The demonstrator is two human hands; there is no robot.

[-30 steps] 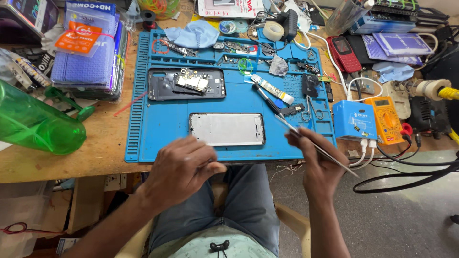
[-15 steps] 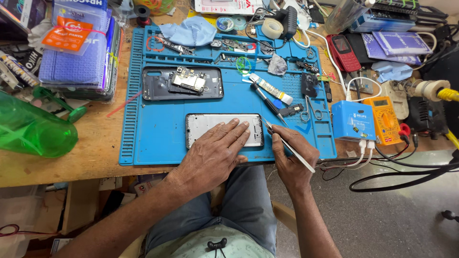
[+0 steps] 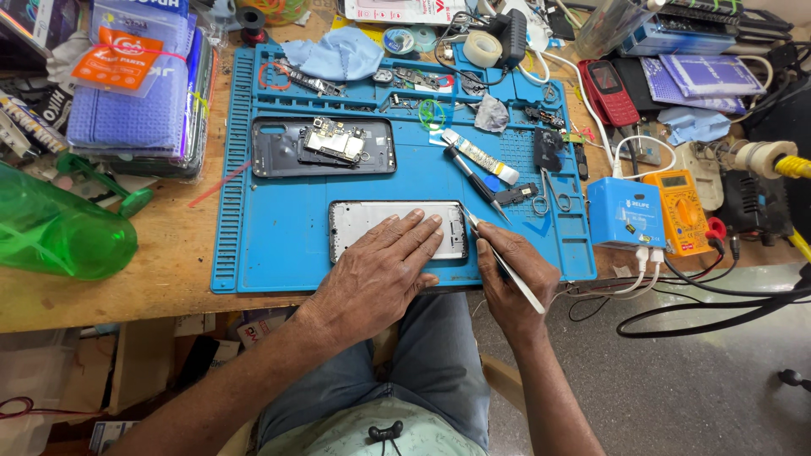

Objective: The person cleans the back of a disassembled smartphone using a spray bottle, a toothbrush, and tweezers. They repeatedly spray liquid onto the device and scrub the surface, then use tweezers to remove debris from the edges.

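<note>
Nearest the camera: the person's lap in blue trousers, partly cut off by the lower edge. The left hand [image 3: 378, 268] lay flat, fingers spread and open, palm down on a silver rectangular phone frame [image 3: 363, 221]; the hand hid the frame's right-hand lower half, and nothing was gripped. The right hand [image 3: 515, 274] had its grip closed round slim metal tweezers [image 3: 504, 263], whose tip met the frame's right edge; whether the tip went under the edge could not be told. The frame lay on the near middle of a blue silicone work mat [image 3: 279, 253], which rested on the wooden bench [image 3: 101, 291].

Further back on the mat: a black phone back shell [image 3: 279, 152] carrying a loose circuit board [image 3: 336, 142], a dark-handled screwdriver [image 3: 473, 179] and a crumpled pale-blue cloth [image 3: 342, 55]. Small parts along the mat's far row were too small to make out.

Right of the mat: a blue box-shaped unit [image 3: 623, 211], an orange multimeter [image 3: 683, 211] and a red keypad phone [image 3: 606, 91]. Left: a green plastic bottle [image 3: 59, 232], cut off by the frame edge.
</note>
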